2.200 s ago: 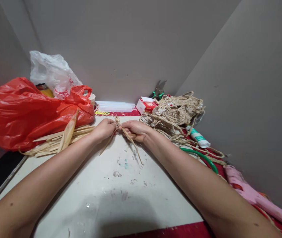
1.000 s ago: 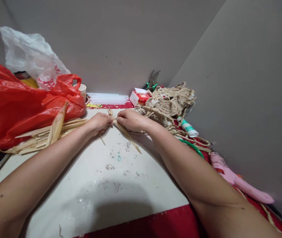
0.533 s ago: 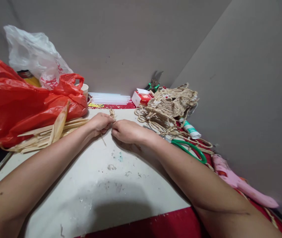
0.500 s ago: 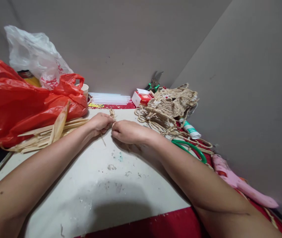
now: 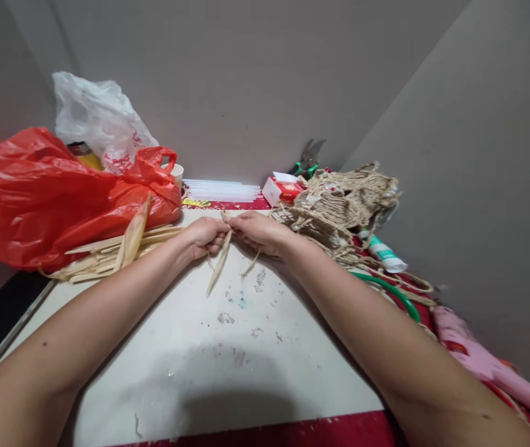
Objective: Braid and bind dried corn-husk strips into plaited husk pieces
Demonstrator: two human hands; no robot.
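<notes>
A tan husk strip [image 5: 219,264] sits near the worktop's [image 5: 166,366] far edge, loose ends trailing nearward; left hand [image 5: 206,237] and right hand [image 5: 259,231] pinch it, fingers closed together. Coiled cord [image 5: 346,198] lies at the far right corner.

A soft shadow dims the white tabletop [image 5: 185,335]

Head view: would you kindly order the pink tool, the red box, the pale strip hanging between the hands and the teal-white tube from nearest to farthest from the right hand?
From the right hand:
1. Pale strip: between the hands.
2. Red box: just beyond, slightly right.
3. Teal-white tube: farther right.
4. Pink tool: far right, nearer the viewer.
</notes>
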